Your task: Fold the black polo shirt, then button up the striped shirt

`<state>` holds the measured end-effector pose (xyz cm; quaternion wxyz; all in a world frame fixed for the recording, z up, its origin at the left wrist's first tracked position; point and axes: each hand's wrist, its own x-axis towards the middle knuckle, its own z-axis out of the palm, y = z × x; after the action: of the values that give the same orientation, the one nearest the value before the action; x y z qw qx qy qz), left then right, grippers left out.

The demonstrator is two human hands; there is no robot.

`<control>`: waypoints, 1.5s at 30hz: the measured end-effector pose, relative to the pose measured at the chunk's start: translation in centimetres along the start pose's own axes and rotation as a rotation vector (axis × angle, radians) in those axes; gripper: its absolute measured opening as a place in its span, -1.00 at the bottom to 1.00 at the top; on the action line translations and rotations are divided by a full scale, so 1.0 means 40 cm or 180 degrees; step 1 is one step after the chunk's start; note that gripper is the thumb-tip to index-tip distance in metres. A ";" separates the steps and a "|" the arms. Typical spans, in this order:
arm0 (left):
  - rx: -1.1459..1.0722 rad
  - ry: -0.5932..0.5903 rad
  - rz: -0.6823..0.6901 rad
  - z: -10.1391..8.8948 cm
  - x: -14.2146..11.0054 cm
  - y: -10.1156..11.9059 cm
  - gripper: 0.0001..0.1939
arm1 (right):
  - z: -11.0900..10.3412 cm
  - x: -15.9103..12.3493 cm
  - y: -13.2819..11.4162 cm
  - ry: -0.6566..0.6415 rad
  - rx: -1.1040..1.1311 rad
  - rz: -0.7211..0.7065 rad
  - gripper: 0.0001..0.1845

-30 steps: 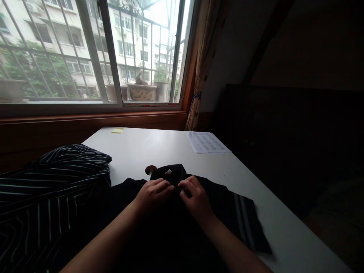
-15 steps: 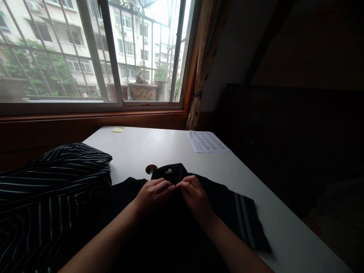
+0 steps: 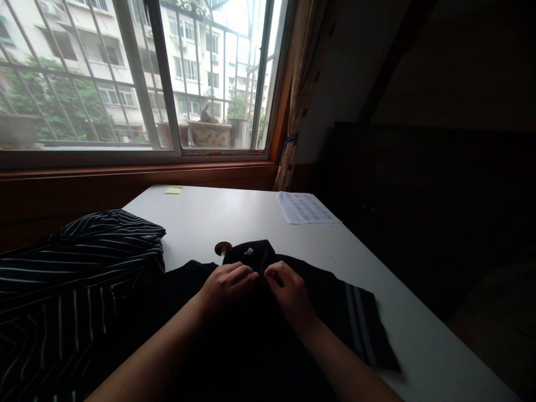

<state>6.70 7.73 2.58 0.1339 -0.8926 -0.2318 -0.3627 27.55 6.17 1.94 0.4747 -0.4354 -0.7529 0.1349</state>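
Head view: forearms (image 3: 167, 332) (image 3: 330, 343) angled inward, hands (image 3: 226, 283) (image 3: 290, 287) almost meet, pinching the dark shirt (image 3: 259, 340) near its collar (image 3: 264, 250).

Black shirt (image 3: 259, 329) with lower front lost in darkness

L hand (image 3: 229, 279) & R hand (image 3: 288, 286): both bare, w/ smooth, rounded backs, slim fingers & narrow wrists; nails too dim & small to make out. L forearm (image 3: 157, 341) & R forearm (image 3: 337, 350): bare too, smooth, tapered, wider twd the elbow end, heavily shadowed in pts. Both cut off at btm frame edge; upper arms out of view.
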 end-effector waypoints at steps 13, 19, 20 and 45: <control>0.0097 0.0044 -0.0050 -0.002 0.005 0.003 -0.84 | -0.011 0.002 -0.025 0.0034 0.0270 -0.0092 -0.84; 0.0098 -0.0015 -0.0017 -0.001 0.001 -0.002 -0.84 | -0.010 0.000 -0.017 -0.0095 0.0385 0.0076 -0.83; 0.0116 -0.0015 0.0005 0.000 0.000 -0.003 -0.84 | -0.010 0.001 -0.016 -0.0113 0.0420 0.0123 -0.84; -0.0174 0.0140 -0.0331 0.009 0.002 0.003 -0.84 | -0.011 0.004 -0.009 -0.0180 0.0043 -0.0315 -0.81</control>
<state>7.02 7.79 2.39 0.0954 -0.8745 -0.2649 -0.3949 27.68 5.98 2.47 0.4622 -0.3904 -0.7858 0.1286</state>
